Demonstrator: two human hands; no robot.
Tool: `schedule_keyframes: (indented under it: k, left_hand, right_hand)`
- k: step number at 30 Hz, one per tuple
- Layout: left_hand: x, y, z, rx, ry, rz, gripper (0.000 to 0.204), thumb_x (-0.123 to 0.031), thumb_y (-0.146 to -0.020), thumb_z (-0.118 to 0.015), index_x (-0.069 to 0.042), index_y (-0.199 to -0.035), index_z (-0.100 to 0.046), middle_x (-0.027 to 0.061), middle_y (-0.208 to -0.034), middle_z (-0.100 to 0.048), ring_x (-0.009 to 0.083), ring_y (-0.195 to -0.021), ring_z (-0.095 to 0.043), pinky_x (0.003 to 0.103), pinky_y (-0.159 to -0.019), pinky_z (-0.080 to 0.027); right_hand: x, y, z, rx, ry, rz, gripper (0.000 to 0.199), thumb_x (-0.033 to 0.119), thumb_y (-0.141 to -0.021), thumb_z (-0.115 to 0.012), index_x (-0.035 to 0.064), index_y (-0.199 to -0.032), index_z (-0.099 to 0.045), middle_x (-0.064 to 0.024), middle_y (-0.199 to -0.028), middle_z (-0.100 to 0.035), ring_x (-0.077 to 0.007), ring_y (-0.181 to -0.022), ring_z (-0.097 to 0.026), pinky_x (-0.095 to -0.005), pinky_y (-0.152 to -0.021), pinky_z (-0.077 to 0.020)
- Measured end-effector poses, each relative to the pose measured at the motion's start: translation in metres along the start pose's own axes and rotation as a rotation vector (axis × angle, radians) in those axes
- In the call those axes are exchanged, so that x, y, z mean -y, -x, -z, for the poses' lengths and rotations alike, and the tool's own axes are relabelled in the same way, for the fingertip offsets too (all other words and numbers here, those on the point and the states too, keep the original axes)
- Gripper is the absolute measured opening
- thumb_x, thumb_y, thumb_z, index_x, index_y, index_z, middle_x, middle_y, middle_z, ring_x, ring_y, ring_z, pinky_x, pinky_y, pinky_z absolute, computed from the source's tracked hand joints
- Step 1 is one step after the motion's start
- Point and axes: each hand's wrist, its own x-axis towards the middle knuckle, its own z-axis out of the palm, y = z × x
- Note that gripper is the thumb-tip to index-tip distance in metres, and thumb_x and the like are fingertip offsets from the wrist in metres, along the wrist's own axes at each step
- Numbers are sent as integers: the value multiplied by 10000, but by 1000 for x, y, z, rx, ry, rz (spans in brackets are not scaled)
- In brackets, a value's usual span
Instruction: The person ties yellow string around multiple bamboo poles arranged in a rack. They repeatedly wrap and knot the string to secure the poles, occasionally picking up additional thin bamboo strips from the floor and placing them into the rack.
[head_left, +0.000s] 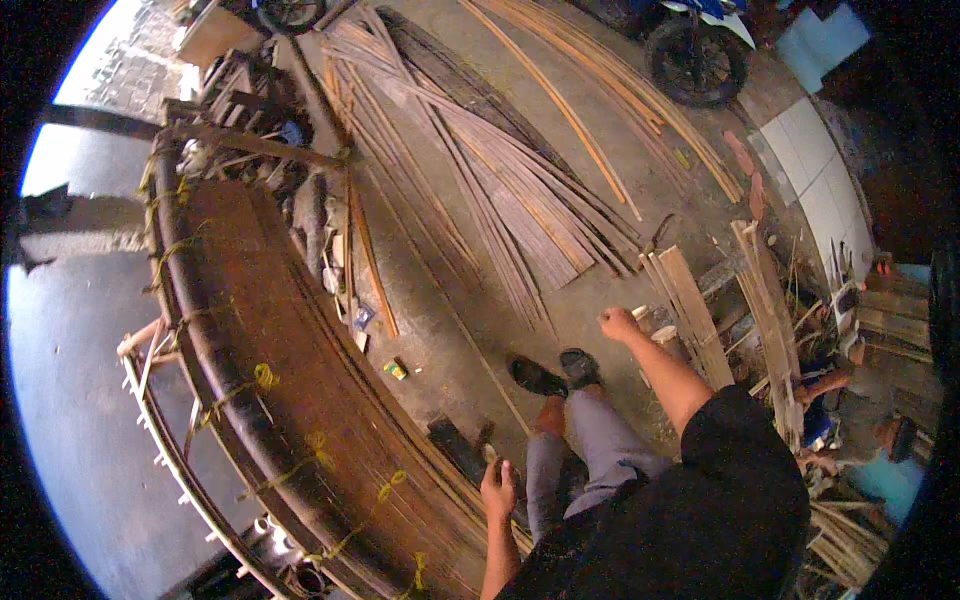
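Observation:
My right hand is held out over the floor with its fingers curled in. Anything inside it is hidden. My left hand hangs low beside the edge of a long brown slatted surface. Its fingers are bent around something small that I cannot make out, next to a dark block-like object on the floor. Yellow ties bind the slatted surface to a thick dark pole along its left side. My shoes stand on the concrete between the hands.
Long thin wooden strips lie across the floor ahead. Pale split pieces lean at the right, near another person at work. A motorcycle wheel stands at the far right. A small yellow-green packet lies near the slatted surface.

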Motion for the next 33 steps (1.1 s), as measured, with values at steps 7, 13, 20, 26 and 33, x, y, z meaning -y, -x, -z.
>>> schedule_keyframes:
  k: [7,13,20,26,33]
  left_hand:
    - [48,-100,-70,-33,82,106,412,-285,-978,-523,77,-1167,-580,199,-1061,-645,277,-981,-615,369,-867,-466]
    - [43,-154,-121,-297,-99,169,404,-298,-974,-540,74,-1123,-598,195,-1035,-657,280,-952,-625,387,-834,-493]
    - [8,-185,-145,-257,48,494,327,-265,-939,-606,-67,-1199,-596,139,-1046,-638,253,-934,-580,419,-826,-459]
    - [5,-208,-150,-183,36,525,287,-269,-947,-595,-46,-1127,-597,122,-977,-634,230,-868,-583,398,-760,-466]
    - [7,-202,-140,-118,49,440,268,-274,-956,-582,-21,-1043,-598,102,-897,-630,204,-791,-586,373,-682,-475]
  right_hand:
    - [20,-173,12,-167,-33,-86,246,256,-853,-610,76,-1002,-685,-184,-1016,-671,-371,-961,-624,-463,-821,-496]
    - [-18,-375,-20,-254,207,-18,170,180,-845,-608,55,-946,-664,-221,-974,-636,-413,-936,-609,-491,-798,-502]
    - [-66,-485,-57,-364,527,257,369,219,-839,-679,77,-1127,-497,-182,-1052,-605,-384,-968,-612,-487,-836,-503]
    - [-81,-488,-60,-359,594,225,346,172,-836,-657,48,-1115,-493,-183,-1005,-603,-358,-974,-608,-447,-813,-525]
    - [0,-413,1,-379,283,180,357,155,-809,-624,1,-1110,-510,-238,-1069,-591,-415,-989,-580,-479,-884,-480]
